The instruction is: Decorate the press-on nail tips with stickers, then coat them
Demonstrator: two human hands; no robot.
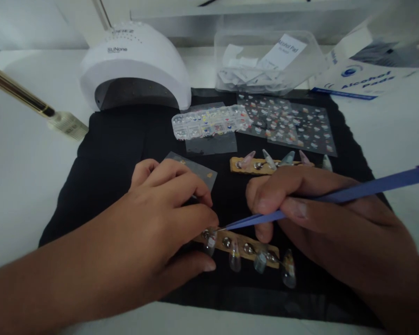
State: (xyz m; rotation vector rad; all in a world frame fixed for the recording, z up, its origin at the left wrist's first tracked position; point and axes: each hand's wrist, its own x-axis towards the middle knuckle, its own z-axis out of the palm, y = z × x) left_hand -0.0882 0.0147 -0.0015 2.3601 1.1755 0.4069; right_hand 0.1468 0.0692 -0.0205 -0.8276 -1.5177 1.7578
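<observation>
White tabletop, as recorded in the head view, is partly covered by a black cloth mat. At the back, a white domed lamp marked "SUNone", a transparent plastic box filled with white packets, and a white-and-blue carton lettered "Alcohol Pads" are placed side by side. On the mat, a clear plastic compartment case of small coloured gems is laid near a transparent sheet of white-and-red stickers.

Nearer, a tan wooden strip with metal studs is seen, with pink, clear and blue-green nail tips set along it. A second, lower tan wooden strip is angled between the hands; clear pointed nail tips are lined along its near side.

Left hand: thumb and forefinger are held apart, with the leftmost clear nail tip between them; whether that tip or the strip's end is gripped cannot be told. A small translucent sheet with gold marks is partly covered by this hand.

Right hand: slim blue-violet tweezers are clamped between thumb and fingers. Their narrow points are brought close together at the upper end of the leftmost nail tip; contact cannot be confirmed.
</observation>
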